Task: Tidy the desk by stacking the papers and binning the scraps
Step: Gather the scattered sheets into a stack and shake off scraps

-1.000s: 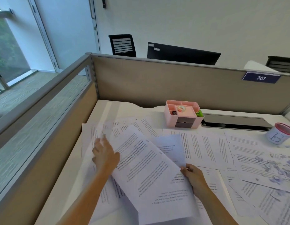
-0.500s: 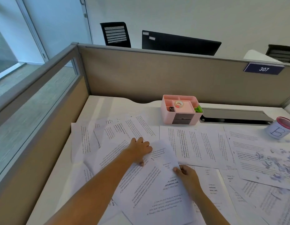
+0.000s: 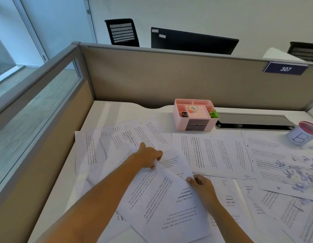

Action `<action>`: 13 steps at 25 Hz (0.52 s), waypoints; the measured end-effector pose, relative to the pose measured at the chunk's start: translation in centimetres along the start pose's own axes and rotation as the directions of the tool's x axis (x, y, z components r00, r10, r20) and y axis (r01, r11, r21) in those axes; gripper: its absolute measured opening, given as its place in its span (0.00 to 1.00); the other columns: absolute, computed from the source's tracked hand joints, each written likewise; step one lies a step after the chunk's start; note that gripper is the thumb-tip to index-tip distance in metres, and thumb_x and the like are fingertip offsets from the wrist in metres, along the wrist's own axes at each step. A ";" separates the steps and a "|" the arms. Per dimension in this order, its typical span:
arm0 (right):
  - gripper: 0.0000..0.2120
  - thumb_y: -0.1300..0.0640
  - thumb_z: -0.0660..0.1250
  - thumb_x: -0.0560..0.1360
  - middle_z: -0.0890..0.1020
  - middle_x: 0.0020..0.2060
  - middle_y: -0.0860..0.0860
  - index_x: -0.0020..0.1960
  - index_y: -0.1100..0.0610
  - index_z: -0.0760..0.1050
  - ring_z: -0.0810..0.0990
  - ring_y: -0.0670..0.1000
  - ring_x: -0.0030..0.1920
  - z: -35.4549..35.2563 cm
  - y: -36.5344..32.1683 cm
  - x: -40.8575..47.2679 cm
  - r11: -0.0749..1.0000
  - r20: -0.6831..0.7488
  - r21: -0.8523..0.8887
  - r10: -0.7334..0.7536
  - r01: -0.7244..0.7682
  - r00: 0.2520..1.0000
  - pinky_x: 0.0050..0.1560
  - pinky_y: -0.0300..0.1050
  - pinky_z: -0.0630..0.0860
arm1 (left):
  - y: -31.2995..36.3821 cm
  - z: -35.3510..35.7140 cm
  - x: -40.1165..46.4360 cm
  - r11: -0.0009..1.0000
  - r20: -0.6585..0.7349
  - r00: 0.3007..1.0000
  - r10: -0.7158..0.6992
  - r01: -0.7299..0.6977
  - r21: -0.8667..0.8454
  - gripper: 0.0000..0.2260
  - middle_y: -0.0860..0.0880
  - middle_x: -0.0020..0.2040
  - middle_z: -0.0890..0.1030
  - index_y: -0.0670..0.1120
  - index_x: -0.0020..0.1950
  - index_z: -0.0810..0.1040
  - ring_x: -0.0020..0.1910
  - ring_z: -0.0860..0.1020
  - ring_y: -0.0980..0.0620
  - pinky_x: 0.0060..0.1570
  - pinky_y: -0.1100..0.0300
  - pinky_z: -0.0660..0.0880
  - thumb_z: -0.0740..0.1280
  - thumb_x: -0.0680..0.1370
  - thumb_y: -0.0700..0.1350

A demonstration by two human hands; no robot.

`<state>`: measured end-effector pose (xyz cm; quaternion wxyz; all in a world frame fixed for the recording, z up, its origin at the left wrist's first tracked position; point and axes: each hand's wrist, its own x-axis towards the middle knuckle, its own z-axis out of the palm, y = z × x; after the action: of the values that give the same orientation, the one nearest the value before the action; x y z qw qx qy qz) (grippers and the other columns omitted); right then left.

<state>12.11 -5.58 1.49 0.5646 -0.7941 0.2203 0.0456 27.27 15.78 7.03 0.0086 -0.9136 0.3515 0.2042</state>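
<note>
papers (image 3: 169, 199): flat printed sheets | left hand (image 3: 148, 156) fingers curled, seemingly pinching one | right hand (image 3: 203, 188) grips edge

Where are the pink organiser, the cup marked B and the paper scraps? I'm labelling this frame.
pink organiser (image 3: 192, 124), head view, on its front wall.
cup marked B (image 3: 300, 138), head view, on its lettered side.
paper scraps (image 3: 292, 170), head view, amid the pile.

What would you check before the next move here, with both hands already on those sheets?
1. Right hand pinches the gathered sheets at their edge: ok.
2. Left hand on the sheets' far end: ok.
3. Sheets squared into a stack: not ok, fanned out.
4. Loose papers gathered from the desk: not ok.
5. Scraps binned: not ok.
6. Bin within reach: cannot tell.
</note>
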 end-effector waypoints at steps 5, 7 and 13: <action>0.15 0.51 0.66 0.77 0.83 0.41 0.62 0.44 0.64 0.77 0.82 0.59 0.39 0.0 0.4 0.3 0.999 -0.016 0.039 0.031 -0.030 0.999 0.48 0.58 0.79 | -2.4 -4.0 -3.3 0.948 -0.182 0.981 -0.060 -0.001 -0.318 0.07 0.49 0.51 0.82 0.45 0.52 0.82 0.50 0.77 0.52 0.57 0.55 0.72 0.69 0.76 0.46; 0.13 0.52 0.64 0.78 0.82 0.41 0.61 0.44 0.62 0.78 0.81 0.58 0.41 -0.1 0.6 0.5 0.994 -0.028 0.085 0.070 -0.068 0.997 0.48 0.56 0.78 | -4.2 -4.9 -5.3 0.906 -0.268 0.947 -0.175 0.048 -0.421 0.07 0.50 0.47 0.82 0.46 0.50 0.82 0.46 0.76 0.54 0.51 0.59 0.72 0.69 0.76 0.47; 0.10 0.55 0.62 0.79 0.86 0.45 0.54 0.45 0.54 0.82 0.85 0.57 0.46 -0.3 0.0 0.2 0.954 0.019 0.235 0.188 -0.187 0.982 0.51 0.58 0.81 | -5.6 0.1 -10.0 0.279 -0.086 0.709 -0.700 0.160 -0.947 0.11 0.48 0.30 0.77 0.45 0.34 0.76 0.28 0.73 0.50 0.31 0.61 0.69 0.68 0.77 0.42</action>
<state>12.29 -5.90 1.51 0.6477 -0.6970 0.2995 0.0710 24.15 26.40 10.01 -0.5084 -0.8490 -0.0986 0.1052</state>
